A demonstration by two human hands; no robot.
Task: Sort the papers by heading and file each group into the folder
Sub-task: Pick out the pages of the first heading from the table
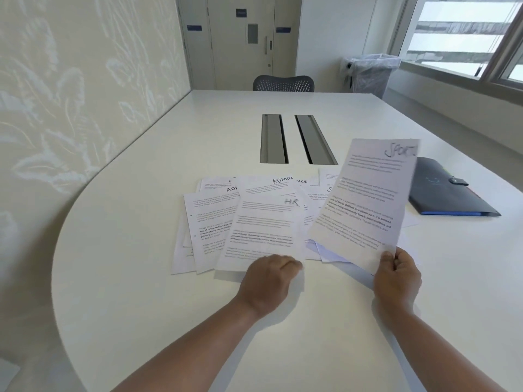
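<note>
Several printed sheets lie overlapping on the white table (pixel 141 278). The top one is headed HR (pixel 263 224); sheets headed ADMIN (pixel 278 183) show behind it. My left hand (pixel 268 281) pinches the near edge of the HR sheet with curled fingers. My right hand (pixel 397 275) grips the bottom corner of a sheet headed SPORTS (pixel 368 199) and holds it tilted above the pile. A dark folder (pixel 447 190) with a snap strap lies closed to the right of the papers.
Two metal cable slots (pixel 297 138) are set into the table beyond the papers. A dark mesh chair (pixel 283 83) stands at the far end. A lined bin (pixel 370 75) stands by the window at the right. A patterned wall runs along the left.
</note>
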